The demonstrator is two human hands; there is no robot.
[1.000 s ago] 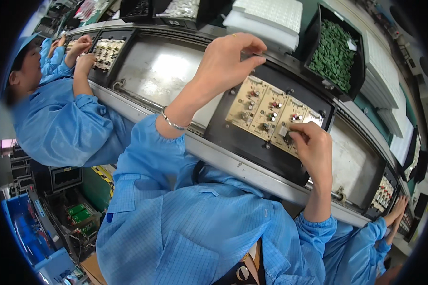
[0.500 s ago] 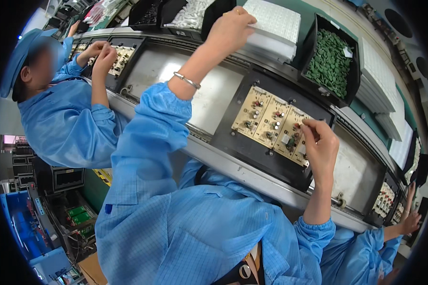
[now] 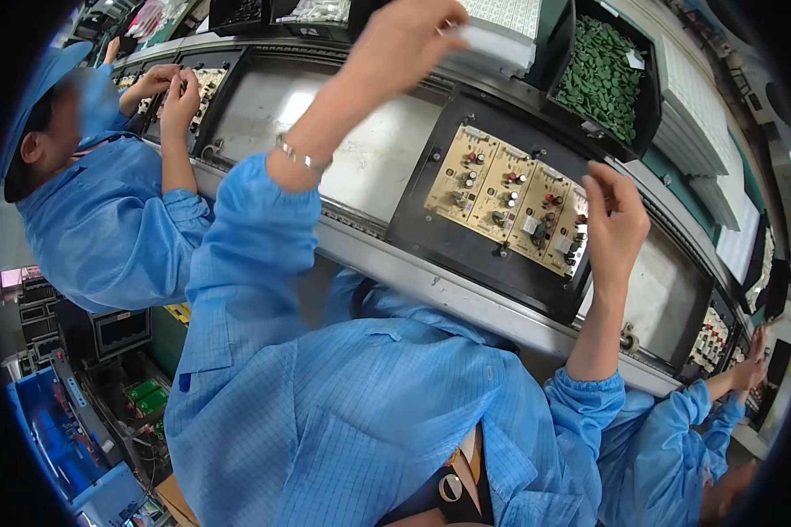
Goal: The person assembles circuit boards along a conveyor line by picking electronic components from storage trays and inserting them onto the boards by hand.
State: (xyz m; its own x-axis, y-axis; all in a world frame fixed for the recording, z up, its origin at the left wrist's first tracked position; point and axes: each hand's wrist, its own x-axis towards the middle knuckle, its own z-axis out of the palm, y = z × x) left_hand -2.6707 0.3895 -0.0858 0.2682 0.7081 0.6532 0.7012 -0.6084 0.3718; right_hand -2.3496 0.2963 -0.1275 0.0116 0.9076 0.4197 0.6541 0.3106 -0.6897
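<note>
My left hand [image 3: 406, 46] is raised over the far side of the line, beside a stack of white trays [image 3: 506, 16]. Its fingers are curled toward the thumb, slightly blurred, and whatever they pinch is too small to name. Closed in a pinch, my right hand [image 3: 620, 220] hovers at the right end of a row of tan circuit boards [image 3: 481, 209]; I cannot make out anything between its fingertips. The boards carry small capacitors and other parts and lie in a black carrier frame [image 3: 413, 230] on the conveyor.
A black bin [image 3: 646, 132] of green disc-shaped components [image 3: 599, 79] stands beyond the carrier. More white trays [image 3: 696, 110] are stacked to its right. Co-workers in blue sit left [image 3: 105, 228] and right [image 3: 655, 448]. A metal rail [image 3: 431, 294] runs along the near side.
My right hand has lifted away from the boards, up and to the right, uncovering the rightmost one. My left hand has shifted a little left and up, still near the white trays.
</note>
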